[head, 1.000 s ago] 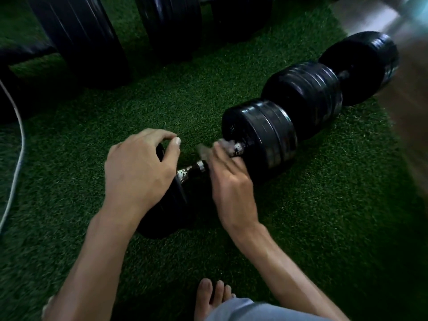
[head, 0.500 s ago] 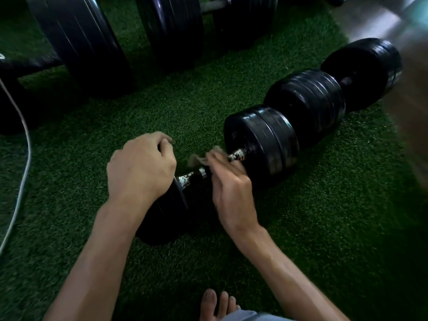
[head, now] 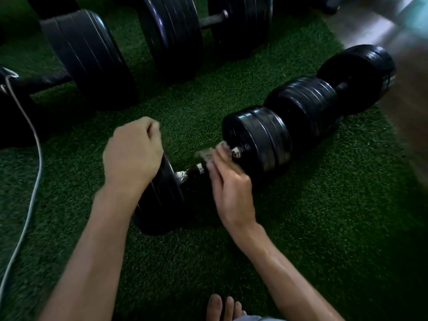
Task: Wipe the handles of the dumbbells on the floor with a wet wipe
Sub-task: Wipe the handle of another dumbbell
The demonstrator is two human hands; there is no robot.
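1. The right hand (head: 228,185) has its fingers curled over a greyish wet wipe (head: 205,155), pressing it onto the metal handle (head: 193,171) of the near dumbbell (head: 254,144).
2. The left hand (head: 132,156) rests with curled fingers on top of that dumbbell's near weight plate (head: 159,200); whether it actually grips the plate I cannot tell.
3. The near dumbbell lies on the green turf mat (head: 324,216), roughly mid-mat.
4. A second dumbbell (head: 328,91) lies touching its far end, reaching to the mat's right edge.
5. Larger dumbbells (head: 171,35) stand along the mat's far edge.
6. A white cable (head: 34,144) trails down the left edge.
7. Bare toes (head: 223,308) show at the near edge.
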